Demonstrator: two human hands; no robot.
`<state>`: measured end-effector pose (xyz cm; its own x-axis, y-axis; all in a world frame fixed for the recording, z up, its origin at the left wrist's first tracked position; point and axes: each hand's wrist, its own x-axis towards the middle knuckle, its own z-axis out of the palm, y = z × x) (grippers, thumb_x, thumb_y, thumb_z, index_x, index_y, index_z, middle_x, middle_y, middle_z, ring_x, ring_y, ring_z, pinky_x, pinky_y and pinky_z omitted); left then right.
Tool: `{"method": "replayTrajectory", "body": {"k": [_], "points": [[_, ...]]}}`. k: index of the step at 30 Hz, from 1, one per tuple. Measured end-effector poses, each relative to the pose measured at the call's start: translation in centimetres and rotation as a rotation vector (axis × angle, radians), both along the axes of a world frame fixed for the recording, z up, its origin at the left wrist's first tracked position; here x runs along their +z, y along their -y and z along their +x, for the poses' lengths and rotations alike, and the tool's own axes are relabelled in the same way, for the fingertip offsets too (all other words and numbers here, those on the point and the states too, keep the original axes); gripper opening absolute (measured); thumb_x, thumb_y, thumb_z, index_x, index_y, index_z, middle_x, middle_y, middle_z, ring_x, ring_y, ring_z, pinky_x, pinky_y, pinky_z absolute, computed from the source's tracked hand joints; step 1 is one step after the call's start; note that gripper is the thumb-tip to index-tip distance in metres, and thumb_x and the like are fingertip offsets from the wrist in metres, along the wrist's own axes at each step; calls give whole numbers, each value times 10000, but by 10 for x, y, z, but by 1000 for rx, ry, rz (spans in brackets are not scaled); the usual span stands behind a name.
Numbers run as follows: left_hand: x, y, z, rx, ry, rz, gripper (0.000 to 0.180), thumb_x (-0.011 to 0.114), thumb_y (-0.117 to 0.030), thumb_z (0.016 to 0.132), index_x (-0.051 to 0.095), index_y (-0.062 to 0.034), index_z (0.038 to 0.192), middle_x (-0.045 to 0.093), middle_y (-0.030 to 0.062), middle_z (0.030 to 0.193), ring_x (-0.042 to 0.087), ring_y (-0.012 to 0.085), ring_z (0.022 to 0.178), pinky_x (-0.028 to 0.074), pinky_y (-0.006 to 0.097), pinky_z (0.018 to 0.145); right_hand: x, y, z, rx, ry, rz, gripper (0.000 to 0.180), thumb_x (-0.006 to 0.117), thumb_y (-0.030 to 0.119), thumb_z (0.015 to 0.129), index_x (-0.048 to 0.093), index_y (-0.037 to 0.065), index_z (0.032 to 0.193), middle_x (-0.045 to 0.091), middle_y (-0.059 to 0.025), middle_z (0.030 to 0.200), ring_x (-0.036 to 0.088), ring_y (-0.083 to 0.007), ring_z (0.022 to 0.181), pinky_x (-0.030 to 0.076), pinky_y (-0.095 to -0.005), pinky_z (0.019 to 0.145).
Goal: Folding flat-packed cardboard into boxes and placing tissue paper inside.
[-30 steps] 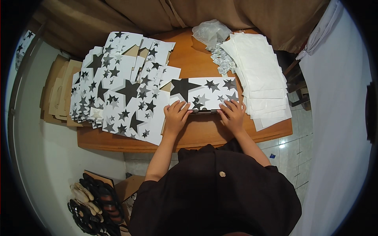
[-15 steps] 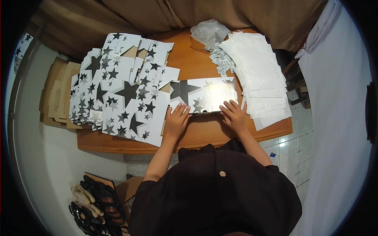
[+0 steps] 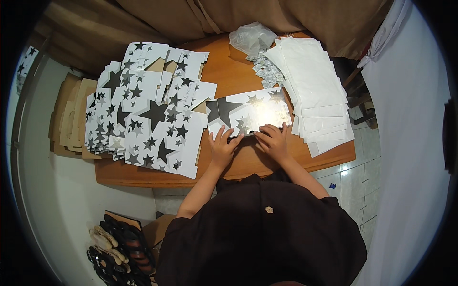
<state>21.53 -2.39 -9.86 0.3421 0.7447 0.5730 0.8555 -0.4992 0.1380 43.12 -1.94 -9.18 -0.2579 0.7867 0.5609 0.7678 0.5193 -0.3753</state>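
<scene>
A flat white cardboard box (image 3: 267,112) printed with black and grey stars lies lengthwise on the wooden table, its lid down and glossy with reflected light. Along its near edge, my left hand (image 3: 223,148) grips the left part, fingers over the lid edge and thumb toward the middle. My right hand (image 3: 274,143) grips the same edge further right, its fingers bent over the lid. A dark slot shows at the edge between my hands. The front face of the box is mostly hidden from above.
Star-printed flat box blanks (image 3: 155,112) are piled left, with brown cardboard sheets (image 3: 71,114) beyond. White paper sheets (image 3: 315,86) overlap at right. Small silvery packets (image 3: 268,69) and a clear plastic bag (image 3: 253,38) lie behind. Sandals (image 3: 119,248) sit low at left.
Both hands have moved closer together along the near edge, the right one shifting left. The box has turned slightly, its right end now farther back.
</scene>
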Motion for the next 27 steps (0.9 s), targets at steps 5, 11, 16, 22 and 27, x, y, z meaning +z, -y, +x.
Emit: {"method": "replayTrajectory", "body": {"k": [5,11,16,22,27], "points": [[-3,2,4,-27,24,-54,348,670,-233,762,631,-312,1099,569,8,1096,497,223,1141,195,582,946,-6,-3,1,6,15,71,235,728,220,700,675,217,929,613,43,989,557,-153,994,190,-565,1001],[-6,-4,16,-73,107,-8,268,703,-252,736,671,-273,1001,592,-11,1013,539,200,1092,187,550,948,-18,-10,4,60,99,218,244,692,216,712,665,220,954,614,38,969,566,-170,972,285,-529,961],[-4,-10,16,-123,187,5,195,705,-216,716,699,-232,909,616,-11,895,591,218,1018,240,494,932,-17,-9,3,73,102,231,225,645,198,733,664,216,956,614,21,959,574,-179,951,303,-495,953],[-1,-15,14,-185,183,24,231,699,-164,670,698,-208,896,614,-10,860,603,224,1003,389,372,776,-15,-11,2,65,106,231,233,643,194,726,664,223,957,613,15,955,566,-171,969,319,-478,917],[1,-16,18,-144,225,12,246,692,-117,682,691,-156,925,599,22,882,606,214,915,394,333,693,2,-12,-7,-5,-22,47,228,678,203,731,663,170,957,625,1,1001,565,-183,1010,334,-429,908]]}}
